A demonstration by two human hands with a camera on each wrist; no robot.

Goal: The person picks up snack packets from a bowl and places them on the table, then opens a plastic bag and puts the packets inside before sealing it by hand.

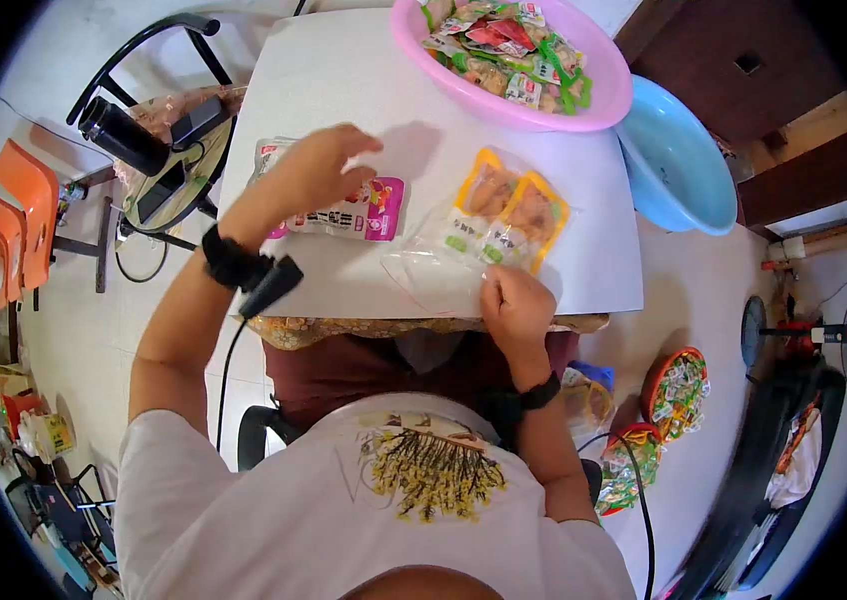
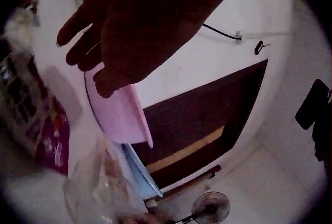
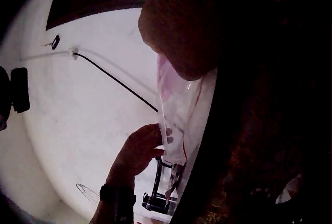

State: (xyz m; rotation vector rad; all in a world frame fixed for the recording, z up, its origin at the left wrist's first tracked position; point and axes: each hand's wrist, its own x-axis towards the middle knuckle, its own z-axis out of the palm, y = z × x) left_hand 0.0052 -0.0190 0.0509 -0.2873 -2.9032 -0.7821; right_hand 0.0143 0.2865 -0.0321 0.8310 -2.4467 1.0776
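Observation:
My right hand [image 1: 519, 308] grips the near edge of a clear plastic bag [image 1: 424, 268] on the white table. Two yellow-edged food packets [image 1: 519, 205] lie within the bag's far part. In the right wrist view the clear film [image 3: 176, 99] stretches down from that dark, curled hand [image 3: 179, 32]. Over the table's left side is my left hand [image 1: 319, 170], its fingers spread loosely with nothing in them. It hangs above purple-and-silver packets [image 1: 381, 208], partly hiding them. The left wrist view shows this hand [image 2: 119, 32] with fingers extended, away from the purple packet [image 2: 54, 136].
A pink basin [image 1: 584, 105] full of small wrapped snacks stands at the table's far right. Beside it is a light blue basin [image 1: 679, 160]. A chair [image 1: 189, 180] holding a black cylinder [image 1: 124, 135] stands to the left. Red baskets [image 1: 656, 385] of packets sit at lower right.

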